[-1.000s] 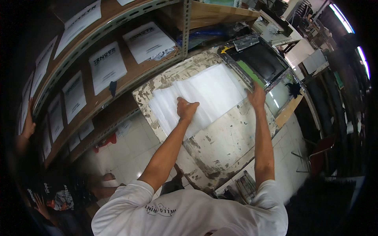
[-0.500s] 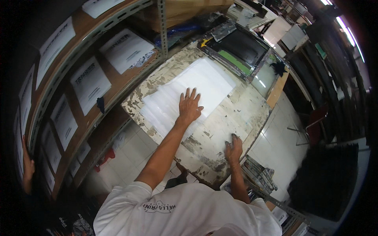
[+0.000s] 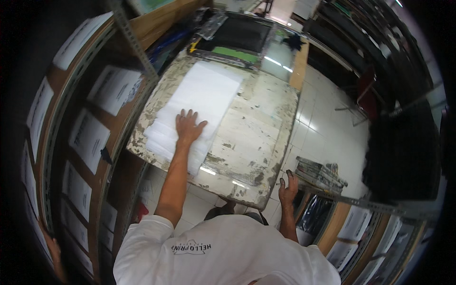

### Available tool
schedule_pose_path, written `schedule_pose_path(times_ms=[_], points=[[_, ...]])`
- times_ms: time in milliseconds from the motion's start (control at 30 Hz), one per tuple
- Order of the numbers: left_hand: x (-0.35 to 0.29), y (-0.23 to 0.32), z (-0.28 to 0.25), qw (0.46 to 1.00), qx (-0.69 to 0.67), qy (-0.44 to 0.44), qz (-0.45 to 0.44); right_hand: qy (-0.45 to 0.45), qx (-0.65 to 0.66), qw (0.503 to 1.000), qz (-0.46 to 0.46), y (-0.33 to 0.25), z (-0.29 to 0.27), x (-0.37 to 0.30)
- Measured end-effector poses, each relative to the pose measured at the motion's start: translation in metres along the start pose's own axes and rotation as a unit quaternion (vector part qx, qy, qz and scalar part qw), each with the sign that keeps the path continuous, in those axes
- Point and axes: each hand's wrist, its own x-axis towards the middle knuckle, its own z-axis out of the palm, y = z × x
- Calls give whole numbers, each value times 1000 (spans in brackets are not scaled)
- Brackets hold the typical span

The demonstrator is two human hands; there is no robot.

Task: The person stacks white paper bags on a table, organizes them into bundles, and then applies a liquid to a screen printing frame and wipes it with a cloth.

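My left hand (image 3: 189, 127) lies flat with its fingers spread on a loose, fanned stack of thin white sheets (image 3: 204, 90). The sheets cover the left part of a worn, paint-stained worktable (image 3: 254, 147). Just off the table's right edge hovers my right hand (image 3: 288, 189), its fingers apart and dark at the tips, with nothing visible in it. Nearest to that hand is a pile of stained, long-edged bars (image 3: 320, 175) on a rack.
A dark framed screen (image 3: 240, 38) with a green strip and a glass pane (image 3: 278, 54) are at the far end. Shelves with white-labelled brown boxes (image 3: 90, 140) line the left; another person's hand (image 3: 54, 249) shows there. A red chair (image 3: 365, 95) stands right.
My right hand has left the tabletop and moved past its right edge. My left hand remains on the sheets. The view has turned, so the table appears farther left.
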Motion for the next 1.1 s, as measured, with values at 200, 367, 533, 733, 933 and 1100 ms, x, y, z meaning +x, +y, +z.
schedule_pose_path(times_ms=[200, 367, 533, 733, 933, 1100], points=[[3, -14, 6, 999, 20, 23, 32, 90, -23, 989, 113, 45, -47, -92], [-36, 18, -7, 971, -18, 221, 88, 85, -87, 933, 338, 67, -77, -217], [-133, 135, 21, 901, -199, 213, 322, 79, -22, 842, 534, 80, -69, -391], [-330, 239, 99, 728, -216, -163, 630, -4, 58, 736, 675, 58, 10, -618], [-432, 233, 190, 586, -134, -687, 409, 24, 96, 643, 760, -15, 85, -778], [-374, 173, 322, 706, 4, -623, 338, 180, -2, 564, 806, -86, 111, -793]])
